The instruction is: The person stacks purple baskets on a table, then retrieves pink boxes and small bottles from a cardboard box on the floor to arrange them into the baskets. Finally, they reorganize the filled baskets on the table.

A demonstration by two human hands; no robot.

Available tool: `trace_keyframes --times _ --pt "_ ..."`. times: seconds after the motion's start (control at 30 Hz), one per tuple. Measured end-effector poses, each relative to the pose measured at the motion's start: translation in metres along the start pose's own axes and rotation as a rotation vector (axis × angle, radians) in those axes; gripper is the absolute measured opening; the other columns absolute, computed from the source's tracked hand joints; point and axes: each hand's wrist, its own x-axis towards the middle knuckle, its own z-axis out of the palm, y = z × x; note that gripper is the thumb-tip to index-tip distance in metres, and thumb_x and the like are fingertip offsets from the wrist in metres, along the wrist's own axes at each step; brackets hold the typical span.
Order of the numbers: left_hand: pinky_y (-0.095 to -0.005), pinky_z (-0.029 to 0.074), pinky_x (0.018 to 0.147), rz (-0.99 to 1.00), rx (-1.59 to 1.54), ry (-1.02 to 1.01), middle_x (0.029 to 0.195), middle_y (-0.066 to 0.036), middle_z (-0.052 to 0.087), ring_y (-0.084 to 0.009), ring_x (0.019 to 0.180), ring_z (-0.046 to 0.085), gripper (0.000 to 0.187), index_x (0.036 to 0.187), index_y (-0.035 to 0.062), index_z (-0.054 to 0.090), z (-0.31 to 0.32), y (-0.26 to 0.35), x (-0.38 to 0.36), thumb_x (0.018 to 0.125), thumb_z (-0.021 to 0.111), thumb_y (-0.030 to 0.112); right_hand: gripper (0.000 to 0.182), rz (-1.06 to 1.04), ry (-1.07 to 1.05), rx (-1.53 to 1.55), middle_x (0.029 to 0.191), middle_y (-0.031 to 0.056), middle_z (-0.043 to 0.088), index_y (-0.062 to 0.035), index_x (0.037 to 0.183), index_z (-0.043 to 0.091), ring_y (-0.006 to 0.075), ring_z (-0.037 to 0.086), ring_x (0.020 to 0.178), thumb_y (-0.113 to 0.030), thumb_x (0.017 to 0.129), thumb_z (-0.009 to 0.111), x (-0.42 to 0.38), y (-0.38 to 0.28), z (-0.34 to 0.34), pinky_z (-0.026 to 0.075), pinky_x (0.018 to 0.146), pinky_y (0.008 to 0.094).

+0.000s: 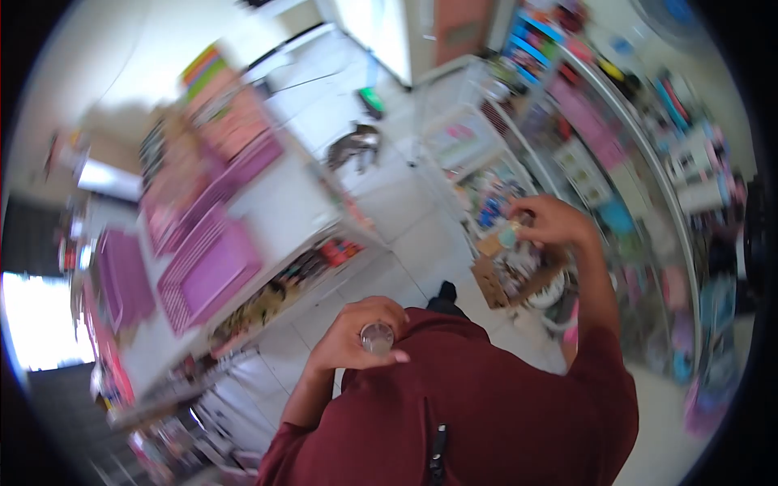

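Jar (377,338) looks light, stiff, perhaps slippery; best held round sides | left hand (350,334): grip wraps jar | right hand (557,220): narrow grip on greenish piece (508,236), near box (489,285)

And here's a small, clear round container (377,338), circular end facing up, held in the left hand (348,330); over in the right hand (553,222), a little pale-green round piece (508,236), perhaps a lid, though blurred, pinched near the open cardboard box (489,283).
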Motion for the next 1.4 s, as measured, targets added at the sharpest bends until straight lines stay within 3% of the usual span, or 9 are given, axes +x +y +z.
trace_keyframes --times 0.07,0.17,0.3,0.53,0.87,1.03,1.17,1.33,1.4 --pt "-0.0409 0.050 0.086 0.427 0.396 0.050 0.094 -0.006 0.068 -0.0287 0.100 0.069 0.034 0.081 0.0097 0.064 -0.027 0.037 -0.041 0.072 0.094 0.022 0.042 -0.155 -0.033 0.004 0.102 0.0123 0.072 -0.0036 0.112 0.068 0.0265 0.071 0.091 -0.020 0.076 0.080 0.020 -0.083 -0.002 0.056 0.083 0.0369" --pt "-0.0473 0.049 0.087 0.518 0.855 0.427 0.094 -0.005 0.068 -0.0330 0.104 0.069 0.037 0.077 0.0105 0.064 -0.068 0.074 -0.117 0.066 0.096 0.026 0.040 -0.509 0.107 -0.071 0.102 0.0121 0.071 -0.0021 0.112 0.067 0.0214 0.071 0.092 -0.021 0.078 0.077 0.049 -0.181 0.000 0.055 0.081 0.0355" --pt "-0.0492 0.049 0.091 0.442 1.202 0.776 0.098 -0.005 0.069 -0.0330 0.113 0.067 0.038 0.074 0.0096 0.063 -0.128 0.077 -0.191 0.064 0.095 0.027 0.042 -0.957 0.231 -0.159 0.105 0.0117 0.071 -0.0023 0.114 0.067 0.0235 0.070 0.095 -0.026 0.080 0.077 0.093 -0.319 0.019 0.054 0.083 0.0348" --pt "-0.0497 0.048 0.097 0.356 1.214 0.860 0.105 -0.008 0.071 -0.0338 0.119 0.065 0.037 0.072 0.0074 0.060 -0.188 0.057 -0.229 0.066 0.092 0.024 0.033 -0.964 -0.121 -0.353 0.103 0.0134 0.073 -0.0018 0.111 0.068 0.0222 0.073 0.098 -0.020 0.085 0.072 0.193 -0.457 0.115 0.058 0.082 0.0372" --pt "-0.0428 0.052 0.086 0.497 1.098 0.837 0.086 -0.005 0.069 -0.0294 0.103 0.070 0.027 0.076 0.0082 0.060 -0.210 0.025 -0.228 0.067 0.085 0.006 0.017 -0.954 0.107 -0.876 0.084 0.0119 0.064 -0.0057 0.098 0.067 0.0344 0.065 0.084 -0.015 0.083 0.068 0.201 -0.424 0.131 0.052 0.078 0.0458" --pt "-0.0413 0.052 0.083 0.484 1.083 0.789 0.086 -0.004 0.068 -0.0273 0.101 0.070 0.025 0.077 0.0089 0.061 -0.213 0.028 -0.231 0.068 0.084 0.005 0.021 -0.765 0.272 -1.081 0.107 0.0113 0.060 -0.0074 0.098 0.067 0.0307 0.062 0.102 -0.018 0.081 0.072 0.179 -0.428 0.128 0.048 0.088 0.0451" --pt "-0.0409 0.052 0.082 0.504 1.113 0.758 0.085 -0.003 0.068 -0.0269 0.100 0.070 0.025 0.076 0.0093 0.061 -0.217 0.031 -0.230 0.066 0.084 0.006 0.022 -0.686 0.344 -1.059 0.111 0.0099 0.058 -0.0087 0.096 0.070 0.0277 0.060 0.110 -0.019 0.078 0.077 0.183 -0.425 0.137 0.047 0.090 0.0442" --pt "-0.0404 0.052 0.078 0.537 1.104 0.822 0.083 -0.004 0.067 -0.0256 0.087 0.069 0.030 0.076 0.0097 0.061 -0.207 0.058 -0.238 0.064 0.089 0.010 0.052 -0.944 0.568 -0.687 0.122 0.0132 0.057 -0.0100 0.126 0.063 0.0333 0.060 0.112 -0.019 0.078 0.082 0.151 -0.439 0.128 0.048 0.099 0.0443" --pt "-0.0377 0.052 0.069 0.439 0.633 0.706 0.083 -0.004 0.066 -0.0230 0.074 0.066 0.033 0.075 0.0095 0.060 -0.202 0.054 -0.247 0.064 0.091 0.013 0.059 -1.152 0.289 -0.347 0.127 0.0153 0.058 -0.0098 0.132 0.062 0.0321 0.063 0.111 -0.016 0.078 0.086 0.127 -0.457 0.130 0.053 0.092 0.0424"
